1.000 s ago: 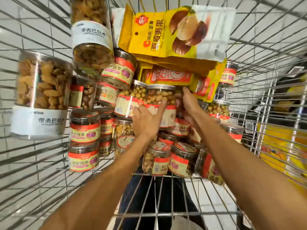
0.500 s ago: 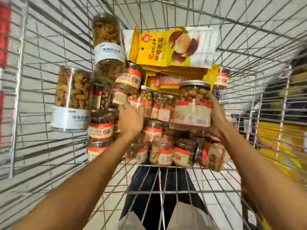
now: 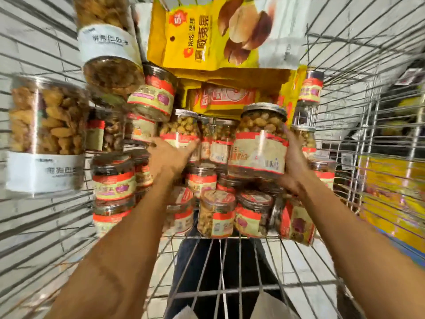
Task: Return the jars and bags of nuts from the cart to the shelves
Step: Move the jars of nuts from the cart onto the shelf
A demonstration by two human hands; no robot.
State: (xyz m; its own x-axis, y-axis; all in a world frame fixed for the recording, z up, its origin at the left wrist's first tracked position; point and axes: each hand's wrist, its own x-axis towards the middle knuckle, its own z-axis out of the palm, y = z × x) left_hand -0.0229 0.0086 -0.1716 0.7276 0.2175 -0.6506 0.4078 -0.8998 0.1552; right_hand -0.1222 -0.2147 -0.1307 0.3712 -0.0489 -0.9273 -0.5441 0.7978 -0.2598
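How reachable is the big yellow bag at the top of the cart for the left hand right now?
Likely yes. The yellow bag lies uncovered on top, just beyond the small jars where the left hand is. That hand may first need freeing.

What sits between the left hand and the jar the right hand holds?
In the head view, standing nut jars fill the gap between left hand and held jar.

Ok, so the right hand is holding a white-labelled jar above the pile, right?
No. The head view shows the right hand holding a red-labelled jar above the pile; the white-labelled jars lie at the cart's left.
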